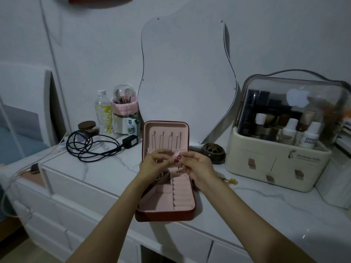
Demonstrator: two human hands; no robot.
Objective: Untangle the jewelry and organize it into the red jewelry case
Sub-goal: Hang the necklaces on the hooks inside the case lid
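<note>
Both hands up over the open red jewelry case (165,213) on the table (106,168), so anything dropped lands in the tray. Left hand (153,164) and right hand (197,165) fingers pinched together on a fine piece of jewelry (177,160), too small to identify. More jewelry: gold piece (232,181) right of the case.

The white marbled dresser top (106,168) carries the open red jewelry case (165,215) centrally, a black cable (89,147) far left, a cream cosmetics organizer (275,168) right, and gold jewelry (232,181) beside the case.
</note>
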